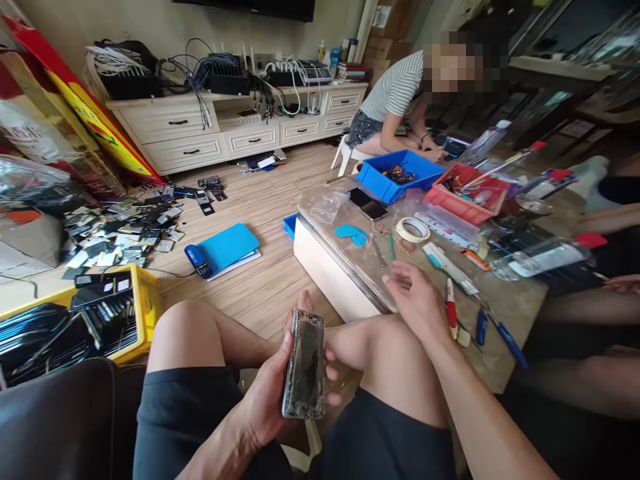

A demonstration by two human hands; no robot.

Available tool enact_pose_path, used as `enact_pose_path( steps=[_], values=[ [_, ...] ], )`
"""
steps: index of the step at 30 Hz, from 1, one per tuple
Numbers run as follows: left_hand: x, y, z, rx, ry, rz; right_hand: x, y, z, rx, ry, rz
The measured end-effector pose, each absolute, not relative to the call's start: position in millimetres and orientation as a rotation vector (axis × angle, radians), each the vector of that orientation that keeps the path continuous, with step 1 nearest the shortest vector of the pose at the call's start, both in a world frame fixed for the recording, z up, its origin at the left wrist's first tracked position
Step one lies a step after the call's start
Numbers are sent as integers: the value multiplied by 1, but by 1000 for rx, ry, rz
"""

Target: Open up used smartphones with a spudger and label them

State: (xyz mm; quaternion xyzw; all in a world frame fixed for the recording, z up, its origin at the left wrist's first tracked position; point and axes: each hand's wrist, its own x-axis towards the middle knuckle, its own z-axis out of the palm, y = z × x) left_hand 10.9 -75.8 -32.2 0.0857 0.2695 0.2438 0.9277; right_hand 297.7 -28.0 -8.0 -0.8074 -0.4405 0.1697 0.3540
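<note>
My left hand (267,393) is closed around a partly stripped smartphone (306,367), holding it upright between my knees. Its edges look rough, with bare parts along the top and bottom. My right hand (417,300) is over the near edge of the low table (350,273), fingers loosely curled and apart, with nothing visible in them. Just beyond its fingertips lie a slim green tool (391,248) and a thin metal tool (377,251). To its right are a white-and-blue tool (450,268) and a red-and-white handled tool (451,308).
Tape roll (413,230), blue pads (351,233), another phone (367,203), blue bin (400,175) and red bin (467,193) crowd the table. Blue-handled pliers (510,343) lie right. A yellow crate (147,313) of phone parts stands left. A person (395,100) sits beyond; another's limbs show right.
</note>
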Motion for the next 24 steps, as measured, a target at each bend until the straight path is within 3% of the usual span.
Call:
enact_pose_path(
  steps=[5,10,16,20,24],
  values=[
    [22,-74,-34,209,731,786,200,-103,-10,-1634,-1444,1065],
    [29,-77,-38,326,806,956,152,-130,-34,-1653,-1450,999],
    [26,-80,-41,409,790,1003,162,-124,-42,-1569,-1309,1262],
    [22,-76,-36,405,736,974,171,-124,-33,-1494,-1287,1368],
    [16,-69,-33,174,705,796,181,-122,-29,-1779,-1200,1242]
  ],
)
